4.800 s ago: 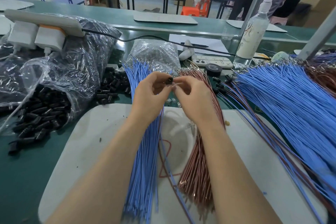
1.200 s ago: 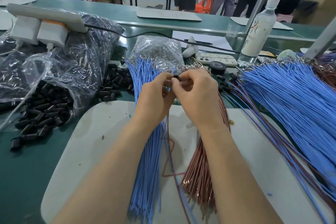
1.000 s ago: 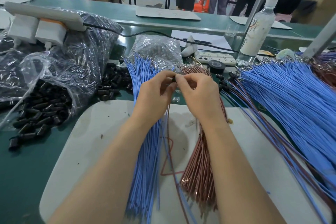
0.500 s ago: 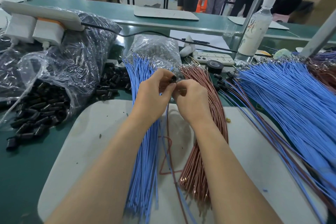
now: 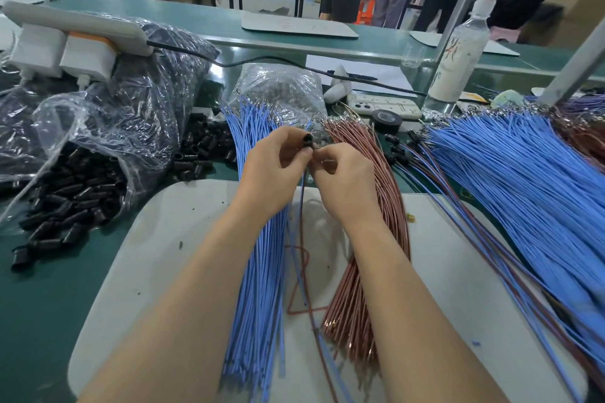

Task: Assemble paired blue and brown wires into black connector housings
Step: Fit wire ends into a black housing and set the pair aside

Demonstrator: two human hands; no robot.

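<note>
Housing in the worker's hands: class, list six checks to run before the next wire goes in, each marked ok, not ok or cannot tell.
1. Left hand grips the housing: ok.
2. Right hand pinches the wires at the housing: ok.
3. Wire ends seated inside the housing: cannot tell, the fingers hide them.
4. Blue bundle lies on the mat under the left wrist: ok.
5. Brown bundle lies on the mat under the right arm: ok.
6. Spare housings lie beside the blue bundle: ok.
</note>
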